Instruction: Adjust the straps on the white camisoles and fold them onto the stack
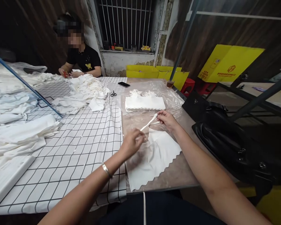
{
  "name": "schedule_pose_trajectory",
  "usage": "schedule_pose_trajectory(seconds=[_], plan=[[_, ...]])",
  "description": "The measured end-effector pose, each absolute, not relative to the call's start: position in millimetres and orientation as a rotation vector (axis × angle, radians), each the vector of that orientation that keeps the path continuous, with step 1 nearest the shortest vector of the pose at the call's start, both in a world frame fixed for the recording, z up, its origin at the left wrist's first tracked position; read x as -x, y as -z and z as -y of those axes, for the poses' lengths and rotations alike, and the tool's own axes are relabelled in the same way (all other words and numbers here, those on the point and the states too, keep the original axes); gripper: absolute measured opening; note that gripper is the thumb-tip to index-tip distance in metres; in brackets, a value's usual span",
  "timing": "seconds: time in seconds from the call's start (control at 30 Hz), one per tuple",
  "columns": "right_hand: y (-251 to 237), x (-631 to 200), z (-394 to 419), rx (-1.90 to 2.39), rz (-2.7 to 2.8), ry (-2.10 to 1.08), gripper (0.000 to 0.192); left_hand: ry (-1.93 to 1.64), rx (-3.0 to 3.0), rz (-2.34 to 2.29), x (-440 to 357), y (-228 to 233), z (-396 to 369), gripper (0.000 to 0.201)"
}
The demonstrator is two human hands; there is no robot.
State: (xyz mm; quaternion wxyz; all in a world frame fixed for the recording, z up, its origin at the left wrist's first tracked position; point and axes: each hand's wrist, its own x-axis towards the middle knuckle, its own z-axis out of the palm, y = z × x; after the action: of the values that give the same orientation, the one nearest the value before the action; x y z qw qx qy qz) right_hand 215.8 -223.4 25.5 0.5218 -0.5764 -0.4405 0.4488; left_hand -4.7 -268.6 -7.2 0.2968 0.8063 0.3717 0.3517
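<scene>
A white camisole (158, 153) with a scalloped hem lies flat on the table in front of me, its hem toward my lower right. My right hand (166, 119) pinches the top of its thin shoulder strap (148, 123) and lifts it off the table. The strap runs straight down to the curled fingers of my left hand (132, 142), which close at its lower part over the camisole's upper left side. Motion blurs these left fingertips. Beyond my hands, a neat stack of folded white camisoles (145, 103) has its straps bunched at the far side.
Left lies a checked cloth (84, 162) with white garment piles (90, 89). Scissors (113, 93) and a phone (124, 84) lie farther back. A co-worker (84, 61) sits at the far left, holding something red. A black bag (229, 140) stands at the right edge, near a slanted pole (184, 40).
</scene>
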Motion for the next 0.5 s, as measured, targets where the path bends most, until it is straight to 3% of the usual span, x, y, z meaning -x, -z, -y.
schedule_pose_trajectory(seconds=[0.07, 0.27, 0.43, 0.5], plan=[[-26, -210, 232, 1.298, 1.11, -1.057, 0.021, -1.151, -1.892, -1.053, -9, -11, 244, 0.019], [-56, -196, 224, 1.058, 1.137, -0.825, 0.022, -1.36, -1.406, -1.019, -21, -43, 226, 0.023], [-94, -179, 229, 0.878, 1.436, -0.766, 0.013, -0.605, -0.826, -0.773, -7, -43, 253, 0.069], [-94, -177, 244, 0.871, 1.711, -0.829, 0.008, -0.561, -0.603, -0.617, -6, -40, 255, 0.066]])
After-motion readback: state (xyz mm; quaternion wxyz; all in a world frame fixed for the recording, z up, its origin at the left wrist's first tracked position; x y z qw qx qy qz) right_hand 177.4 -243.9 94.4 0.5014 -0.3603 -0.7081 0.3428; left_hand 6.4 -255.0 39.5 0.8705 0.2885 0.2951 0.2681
